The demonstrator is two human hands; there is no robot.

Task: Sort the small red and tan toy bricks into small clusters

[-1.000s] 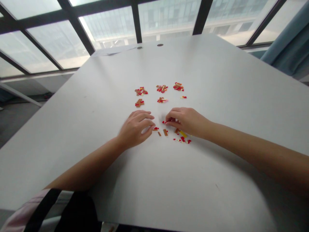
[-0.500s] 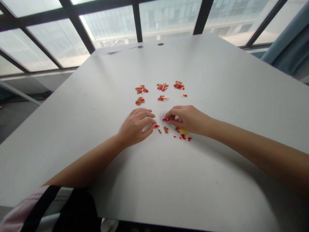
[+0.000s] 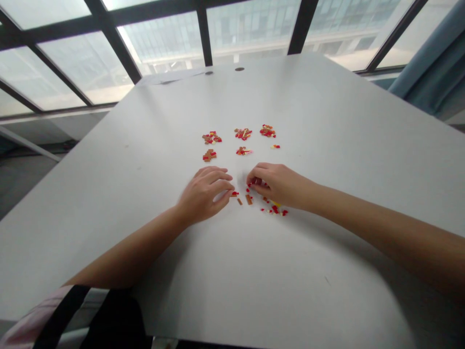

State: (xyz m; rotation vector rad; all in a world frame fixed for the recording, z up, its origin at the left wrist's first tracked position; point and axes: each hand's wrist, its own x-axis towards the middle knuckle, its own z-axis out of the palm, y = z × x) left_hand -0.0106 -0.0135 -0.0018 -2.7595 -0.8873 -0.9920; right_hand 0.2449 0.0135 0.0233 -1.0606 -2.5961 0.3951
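Observation:
My left hand (image 3: pixel 207 195) rests on the white table, thumb and index finger closed on a small brown building brick (image 3: pixel 233 194) with red bits on it. Opposite it, my right hand (image 3: pixel 275 184) is closed in a pinch, with a tiny red brick (image 3: pixel 249 184) at its fingertips. More red bits are partly hidden under that palm. Between the hands lie a thin brown brick (image 3: pixel 239 201) and a wider brown brick (image 3: pixel 249 199). A yellow brick (image 3: pixel 276 204) shows just under my right wrist, beside a scatter of red and cream bricks (image 3: pixel 275 210).
Beyond my hands, small piles stand in two rows: brown and red bricks (image 3: pixel 211 137), mixed bricks (image 3: pixel 243 134), red bricks (image 3: pixel 268 131), a brown pile (image 3: pixel 209 155), a mixed pile (image 3: pixel 243 151) and a few pieces (image 3: pixel 275 146). Windows and a blue curtain (image 3: pixel 428 68) border the table (image 3: pixel 232 281).
My right hand has shifted slightly, its fingers drawn closer together, and now covers more of the yellow brick. A red bit shows on the table below its fingertips. My left hand has hardly moved.

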